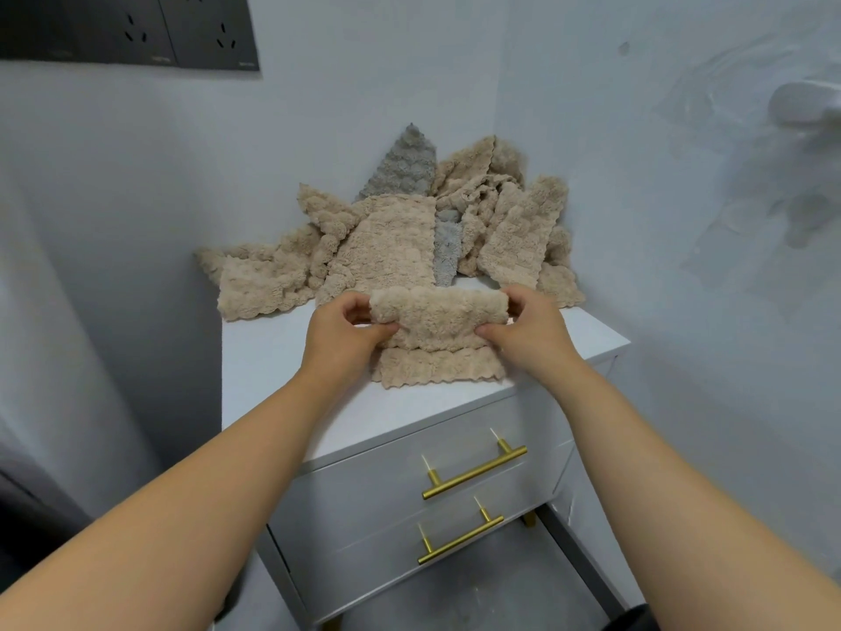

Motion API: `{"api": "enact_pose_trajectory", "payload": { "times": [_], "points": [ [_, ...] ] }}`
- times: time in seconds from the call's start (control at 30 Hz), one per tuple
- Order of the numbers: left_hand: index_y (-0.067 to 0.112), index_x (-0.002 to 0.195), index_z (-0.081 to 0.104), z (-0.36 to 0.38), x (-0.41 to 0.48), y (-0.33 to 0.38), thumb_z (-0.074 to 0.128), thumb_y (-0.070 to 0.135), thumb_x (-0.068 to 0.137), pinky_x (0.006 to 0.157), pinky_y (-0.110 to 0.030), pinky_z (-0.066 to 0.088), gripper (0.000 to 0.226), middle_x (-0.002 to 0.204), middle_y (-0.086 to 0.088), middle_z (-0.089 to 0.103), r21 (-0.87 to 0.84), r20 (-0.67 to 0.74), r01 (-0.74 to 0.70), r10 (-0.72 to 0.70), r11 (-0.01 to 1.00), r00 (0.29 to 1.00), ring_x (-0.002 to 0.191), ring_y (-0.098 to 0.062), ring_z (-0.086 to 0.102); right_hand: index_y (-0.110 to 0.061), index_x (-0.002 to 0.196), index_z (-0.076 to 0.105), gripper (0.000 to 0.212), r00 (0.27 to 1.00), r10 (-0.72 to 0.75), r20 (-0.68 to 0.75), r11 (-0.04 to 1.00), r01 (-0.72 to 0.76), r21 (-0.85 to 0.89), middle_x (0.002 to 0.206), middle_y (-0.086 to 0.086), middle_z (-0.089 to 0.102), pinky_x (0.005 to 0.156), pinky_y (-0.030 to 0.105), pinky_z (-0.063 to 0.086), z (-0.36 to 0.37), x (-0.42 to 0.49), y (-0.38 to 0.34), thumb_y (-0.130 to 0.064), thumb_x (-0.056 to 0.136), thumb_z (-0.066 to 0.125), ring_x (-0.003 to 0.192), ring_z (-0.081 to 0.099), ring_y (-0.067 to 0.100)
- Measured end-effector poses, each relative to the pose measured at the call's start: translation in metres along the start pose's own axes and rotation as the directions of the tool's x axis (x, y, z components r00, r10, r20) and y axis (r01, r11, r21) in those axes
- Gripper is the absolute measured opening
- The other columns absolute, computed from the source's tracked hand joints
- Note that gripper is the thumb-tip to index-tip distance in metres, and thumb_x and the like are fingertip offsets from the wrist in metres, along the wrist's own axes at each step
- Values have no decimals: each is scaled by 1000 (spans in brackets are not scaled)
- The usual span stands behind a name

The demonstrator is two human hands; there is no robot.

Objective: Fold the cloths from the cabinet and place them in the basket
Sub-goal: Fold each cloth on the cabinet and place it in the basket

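A fluffy beige cloth (439, 339) lies on top of the white cabinet (291, 357), its far edge lifted and curled toward me. My left hand (346, 332) pinches the cloth's left far corner between thumb and fingers. At the right far corner my right hand (523, 330) pinches it the same way. The near edge of the cloth rests flat on the cabinet top. Behind it a heap of several beige cloths (387, 239) and a grey cloth (407, 168) leans against the wall corner. No basket is in view.
The cabinet has two drawers with gold bar handles (475, 471) facing me. Walls close in at the back and right. A dark socket panel (132, 29) is on the wall at upper left. A white fitting (805, 107) sticks out of the right wall.
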State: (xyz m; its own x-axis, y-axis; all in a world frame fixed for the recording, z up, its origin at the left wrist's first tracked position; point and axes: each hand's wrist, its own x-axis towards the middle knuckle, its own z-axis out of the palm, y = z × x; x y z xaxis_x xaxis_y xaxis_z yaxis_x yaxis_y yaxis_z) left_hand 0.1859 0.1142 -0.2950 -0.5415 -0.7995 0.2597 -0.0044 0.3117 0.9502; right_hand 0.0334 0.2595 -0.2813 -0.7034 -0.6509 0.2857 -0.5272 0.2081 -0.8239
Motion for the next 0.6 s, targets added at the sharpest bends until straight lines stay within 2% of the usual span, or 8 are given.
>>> {"api": "enact_pose_trajectory", "payload": {
  "times": [0.1,0.17,0.27,0.33,0.4,0.47,0.53,0.6],
  "points": [
    [17,79,64,-2,3,-2,77,-5,70,67,-9,46,27,86,4,67,25,23,-29,29,999,999,83,-4,61,-16,89,60,25,995,-69,-67,992,61,-108,87,-3,58,61,19,38,5,-2,0,-4,73,75,79,52,12],
    [20,73,63,-5,4,-4,74,-7,71,70,-14,45,29,84,7,67,32,37,-31,30,999,999,84,-6,61,-16,89,59,27,994,-89,-61,986,79,-144,88,-3,58,63,26,38,2,-3,0,-3,72,76,83,51,14],
    [20,67,66,-9,5,-6,49,-15,77,80,-26,46,40,87,7,69,-13,50,49,-49,999,998,93,-14,60,-21,86,56,31,994,-98,53,982,105,-156,87,-9,56,63,22,37,-9,-4,-4,-4,71,77,87,51,14],
    [13,66,66,-10,5,-2,39,-11,78,91,-31,43,38,93,2,70,-85,75,89,-83,992,994,103,-19,59,-22,92,57,34,982,-60,181,976,96,-196,97,-9,56,68,19,38,-18,-6,-8,-9,70,79,95,52,13],
    [10,59,62,-8,2,2,44,5,79,92,-32,42,27,97,-2,71,-108,110,90,-78,990,991,106,-18,59,-23,100,57,41,952,12,306,974,58,-219,113,-6,55,79,22,39,-27,-8,-10,-21,69,83,106,50,12],
    [11,53,56,-7,-1,5,52,22,83,86,-23,42,31,96,-2,71,-70,146,66,-55,995,988,98,-12,61,-26,98,57,37,925,51,377,975,36,-220,123,-4,53,87,26,38,-32,-10,-11,-35,71,80,114,49,13],
    [11,53,55,-5,-5,5,52,26,94,78,-13,41,43,90,-1,70,-4,166,12,-12,1000,986,88,-5,61,-26,86,59,22,925,33,378,984,36,-172,124,1,57,91,31,41,-31,-12,-12,-43,79,70,119,50,16],
    [5,57,59,-4,-6,4,58,24,92,79,-17,40,40,87,3,69,52,177,-28,18,998,984,84,1,61,-25,73,56,24,938,11,346,990,38,-135,116,9,63,95,36,42,-28,-13,-12,-43,86,62,120,53,21]
  ]
}}
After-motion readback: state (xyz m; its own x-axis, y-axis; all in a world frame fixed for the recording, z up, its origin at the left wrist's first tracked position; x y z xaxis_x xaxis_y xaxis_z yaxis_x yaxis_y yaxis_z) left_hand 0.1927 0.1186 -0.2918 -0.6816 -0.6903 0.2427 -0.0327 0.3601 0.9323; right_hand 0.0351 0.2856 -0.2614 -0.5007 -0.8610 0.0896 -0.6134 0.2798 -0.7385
